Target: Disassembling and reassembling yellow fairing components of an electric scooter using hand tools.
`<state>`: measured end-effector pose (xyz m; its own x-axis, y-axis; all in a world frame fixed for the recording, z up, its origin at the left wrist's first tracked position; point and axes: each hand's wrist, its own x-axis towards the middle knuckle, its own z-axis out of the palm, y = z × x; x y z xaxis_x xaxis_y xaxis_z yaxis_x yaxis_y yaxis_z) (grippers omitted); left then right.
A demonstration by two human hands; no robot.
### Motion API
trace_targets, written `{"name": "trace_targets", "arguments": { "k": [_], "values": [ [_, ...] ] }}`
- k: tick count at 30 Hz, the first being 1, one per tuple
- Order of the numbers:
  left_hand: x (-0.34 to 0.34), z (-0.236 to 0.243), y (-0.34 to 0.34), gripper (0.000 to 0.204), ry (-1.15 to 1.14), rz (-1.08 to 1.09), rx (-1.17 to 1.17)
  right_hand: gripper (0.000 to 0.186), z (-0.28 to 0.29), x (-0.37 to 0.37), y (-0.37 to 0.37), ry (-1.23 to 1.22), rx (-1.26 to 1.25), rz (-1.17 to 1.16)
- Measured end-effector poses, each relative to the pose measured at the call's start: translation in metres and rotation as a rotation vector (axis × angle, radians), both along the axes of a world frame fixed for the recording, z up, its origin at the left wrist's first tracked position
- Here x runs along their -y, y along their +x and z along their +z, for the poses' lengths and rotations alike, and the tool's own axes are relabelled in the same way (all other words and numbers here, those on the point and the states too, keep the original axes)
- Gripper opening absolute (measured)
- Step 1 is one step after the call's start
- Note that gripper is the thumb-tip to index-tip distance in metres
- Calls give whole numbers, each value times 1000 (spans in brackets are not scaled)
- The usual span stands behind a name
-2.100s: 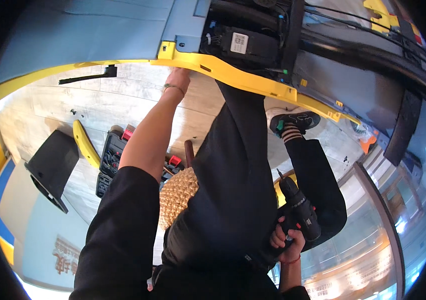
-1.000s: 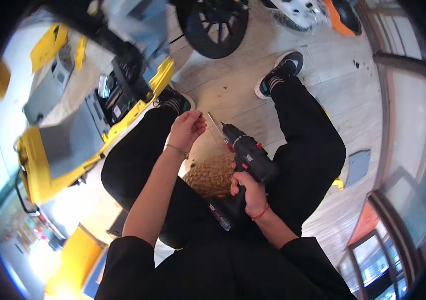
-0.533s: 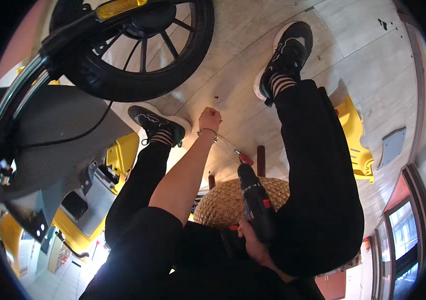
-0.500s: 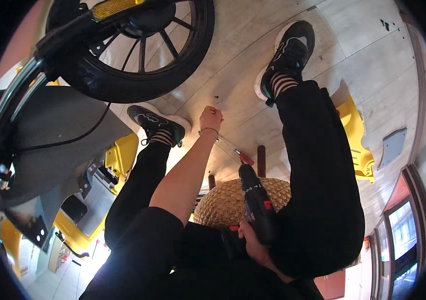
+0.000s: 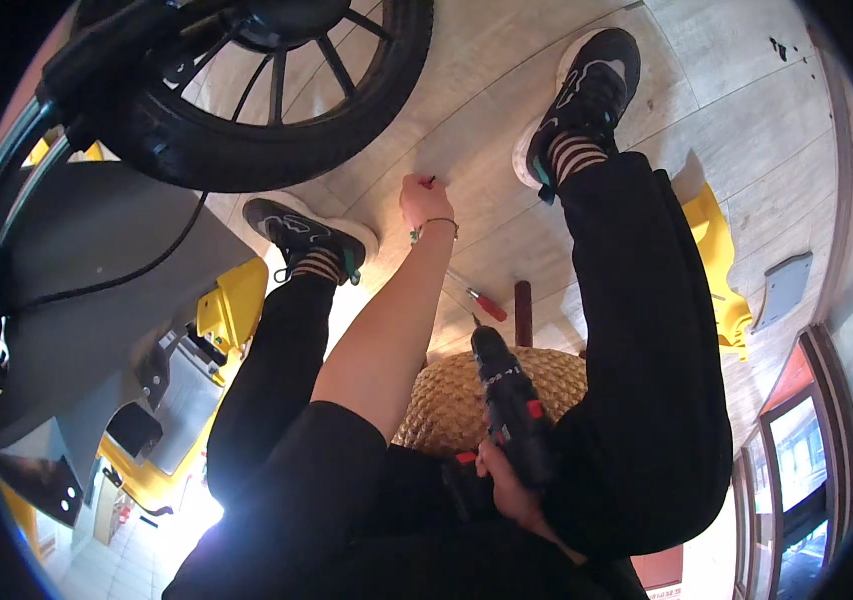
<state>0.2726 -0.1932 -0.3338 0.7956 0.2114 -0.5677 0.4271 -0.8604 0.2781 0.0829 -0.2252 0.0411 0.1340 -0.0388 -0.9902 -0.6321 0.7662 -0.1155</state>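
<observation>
My left hand (image 5: 425, 203) reaches down to the floor between my feet, its fingers closed at a small dark piece (image 5: 430, 182), too small to name; it looks like a screw, but I cannot be sure. My right hand (image 5: 509, 484) is wrapped round the grip of a black cordless drill (image 5: 513, 405) with red details. The drill rests by my right thigh, with a thin bit pointing away from me. A red-handled screwdriver (image 5: 487, 305) lies on the floor just beyond the drill's tip, its shaft partly hidden by my left forearm.
A black spoked wheel (image 5: 276, 160) stands at the upper left beside grey and yellow body panels (image 5: 236, 300). Under me is a woven stool (image 5: 456, 400) with a dark leg (image 5: 523, 312). A yellow panel (image 5: 714, 260) and a grey plate (image 5: 784, 285) lie at the right.
My left hand has moved farther from me, to the small dark piece on the floor. The screwdriver's handle shows more fully now. My right hand keeps its hold on the drill.
</observation>
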Motion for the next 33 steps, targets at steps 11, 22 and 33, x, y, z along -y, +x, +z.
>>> {"name": "trace_targets", "arguments": {
  "k": [11,22,33],
  "values": [
    [-36,172,30,13,-1182,800,-739,30,-2,-8,36,-147,375,-18],
    [-100,369,71,16,-1391,815,-514,25,8,-40,37,-337,860,325],
    [-91,372,56,23,-1535,938,-565,40,8,-30,43,-264,821,424]
  ]
}}
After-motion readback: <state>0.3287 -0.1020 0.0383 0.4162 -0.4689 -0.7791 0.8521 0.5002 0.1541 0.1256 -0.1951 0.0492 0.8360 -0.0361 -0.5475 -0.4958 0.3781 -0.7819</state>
